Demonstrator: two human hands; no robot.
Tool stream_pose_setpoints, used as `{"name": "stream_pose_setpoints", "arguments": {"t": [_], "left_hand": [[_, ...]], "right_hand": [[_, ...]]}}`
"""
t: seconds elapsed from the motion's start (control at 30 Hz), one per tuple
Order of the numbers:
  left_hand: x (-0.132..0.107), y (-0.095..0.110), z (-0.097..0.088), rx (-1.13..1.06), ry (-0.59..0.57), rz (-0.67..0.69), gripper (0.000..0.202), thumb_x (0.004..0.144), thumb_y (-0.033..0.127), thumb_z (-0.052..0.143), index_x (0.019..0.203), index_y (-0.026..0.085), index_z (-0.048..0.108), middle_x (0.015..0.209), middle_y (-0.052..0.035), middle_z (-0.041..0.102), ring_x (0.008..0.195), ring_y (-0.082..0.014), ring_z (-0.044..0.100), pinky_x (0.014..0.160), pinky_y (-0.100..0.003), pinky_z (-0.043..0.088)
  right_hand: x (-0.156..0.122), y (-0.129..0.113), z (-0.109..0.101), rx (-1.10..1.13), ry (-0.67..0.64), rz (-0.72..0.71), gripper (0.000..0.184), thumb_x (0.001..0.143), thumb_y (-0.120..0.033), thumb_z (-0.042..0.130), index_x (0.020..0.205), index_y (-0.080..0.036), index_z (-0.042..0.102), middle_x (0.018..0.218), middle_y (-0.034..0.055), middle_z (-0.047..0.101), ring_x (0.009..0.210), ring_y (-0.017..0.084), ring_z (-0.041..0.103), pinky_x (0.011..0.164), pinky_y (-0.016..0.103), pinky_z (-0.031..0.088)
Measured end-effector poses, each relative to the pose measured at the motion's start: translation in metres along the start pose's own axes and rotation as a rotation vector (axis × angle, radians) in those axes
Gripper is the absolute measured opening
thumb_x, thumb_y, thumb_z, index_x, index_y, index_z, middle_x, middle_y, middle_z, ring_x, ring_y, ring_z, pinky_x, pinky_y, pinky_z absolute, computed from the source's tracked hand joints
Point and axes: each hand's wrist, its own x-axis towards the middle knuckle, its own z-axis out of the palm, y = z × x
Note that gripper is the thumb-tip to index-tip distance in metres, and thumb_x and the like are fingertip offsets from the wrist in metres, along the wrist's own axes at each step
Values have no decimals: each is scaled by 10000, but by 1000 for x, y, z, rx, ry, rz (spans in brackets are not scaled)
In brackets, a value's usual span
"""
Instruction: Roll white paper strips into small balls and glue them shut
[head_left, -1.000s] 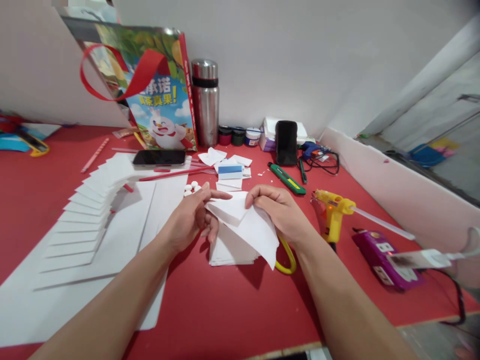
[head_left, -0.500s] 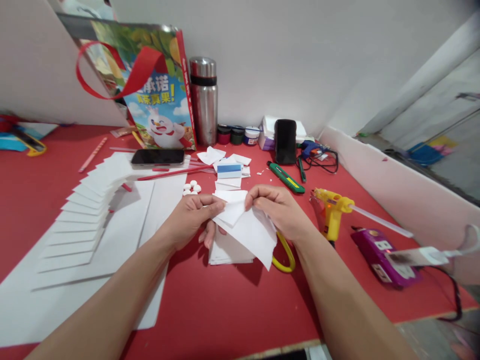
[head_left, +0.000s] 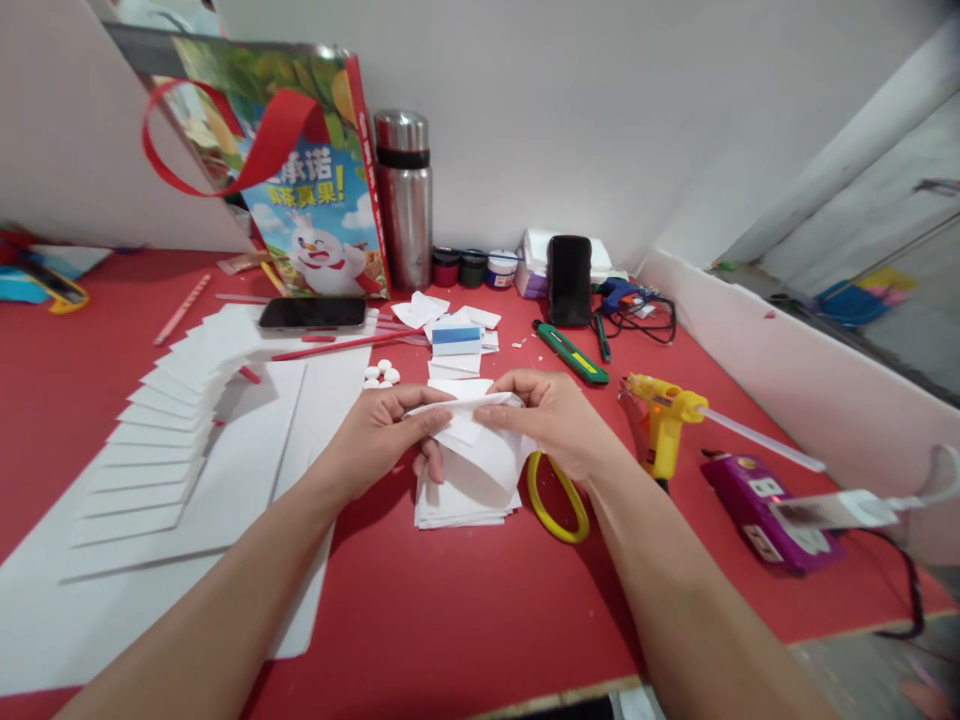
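Note:
A sheet of white paper [head_left: 487, 460] is pinched between both hands over the middle of the table, its upper edge folded and its lower part curling down. My left hand [head_left: 394, 425] grips its left end between thumb and fingers. At the right end, my right hand [head_left: 544, 415] holds it the same way. Beneath lies a stack of white paper [head_left: 457, 510], partly covered by the held sheet. Yellow-handled scissors [head_left: 576, 515] show only a loop beside my right wrist; the rest is hidden.
White stair-like paper pieces [head_left: 150, 450] lie on white board at left. A yellow glue gun [head_left: 666, 410] and purple power box [head_left: 772, 515] stand right. Behind are a green cutter [head_left: 570, 352], white pellets [head_left: 382, 374], a phone [head_left: 313, 313], a steel flask [head_left: 405, 200] and a bag [head_left: 322, 190].
The sheet's hanging corner has swung from lower right inward and now curls under the hands. Its top edge is rolled over, and my right thumb has moved left along it.

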Motion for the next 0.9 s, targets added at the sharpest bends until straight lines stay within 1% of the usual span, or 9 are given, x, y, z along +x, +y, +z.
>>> {"name": "stream_pose_setpoints", "arguments": {"t": [0.1, 0.23, 0.3, 0.47, 0.6, 0.67, 0.77, 0.83, 0.9], "left_hand": [[2, -3, -4, -71, -16, 42, 391, 921, 302, 687, 1245, 85, 655, 568, -62, 727, 471, -143, 667, 470, -184, 469], [2, -4, -7, -159, -30, 94, 348, 924, 263, 682, 1222, 84, 690, 584, -75, 731, 490, -165, 686, 490, -209, 490], [1, -3, -8, -206, -44, 118, 301, 921, 226, 677, 1192, 104, 725, 576, -71, 729, 501, -167, 697, 504, -208, 494], [-1, -1, -9, -277, -85, 157, 222, 911, 184, 669, 1091, 137, 790, 618, -91, 752, 554, -172, 726, 584, -222, 543], [-2, 0, -10, -283, -94, 163, 208, 894, 182, 675, 1050, 131, 802, 635, -107, 758, 552, -175, 726, 588, -230, 556], [-2, 1, -11, -291, -87, 159, 210, 876, 179, 681, 1036, 121, 803, 637, -114, 759, 557, -182, 729, 588, -233, 560], [-1, 2, -10, -297, -68, 138, 235, 860, 224, 692, 1025, 96, 800, 675, -138, 770, 607, -206, 749, 603, -246, 572], [0, 2, -8, -277, -15, 111, 229, 870, 279, 708, 967, 96, 804, 662, -131, 767, 596, -203, 748, 580, -235, 570], [2, 1, -6, -242, 56, 82, 191, 856, 295, 752, 893, 114, 800, 617, -95, 754, 552, -178, 733, 546, -207, 558]], "right_hand": [[0, -1, -6, 78, -26, 0, 274, 627, -308, 901, 796, -172, 732, 677, -22, 689, 594, 107, 590, 557, 226, 436], [2, -1, -9, 172, -79, -28, 278, 628, -259, 897, 888, -200, 817, 782, 8, 754, 690, 125, 646, 652, 251, 493], [2, -1, -9, 202, -94, -33, 244, 632, -222, 878, 871, -214, 831, 800, 16, 768, 710, 133, 661, 670, 259, 502], [0, -3, -10, 240, -115, -8, 161, 624, -166, 808, 775, -216, 834, 765, 26, 768, 663, 138, 657, 616, 260, 485], [0, -4, -10, 206, -120, -32, 184, 626, -136, 754, 771, -216, 834, 783, 21, 771, 725, 145, 666, 685, 265, 497], [0, -4, -10, 151, -117, -68, 207, 630, -118, 719, 770, -216, 835, 775, 15, 765, 733, 138, 650, 695, 257, 483], [0, -4, -10, 57, -104, -96, 246, 636, -103, 670, 781, -215, 834, 772, 12, 757, 695, 128, 614, 648, 251, 443], [-1, -4, -9, 34, -102, -80, 252, 643, -109, 659, 794, -215, 832, 765, 8, 747, 658, 123, 594, 613, 251, 420], [-2, -4, -9, 34, -110, -72, 246, 646, -117, 664, 802, -212, 829, 748, 3, 733, 628, 116, 578, 588, 247, 403]]}}
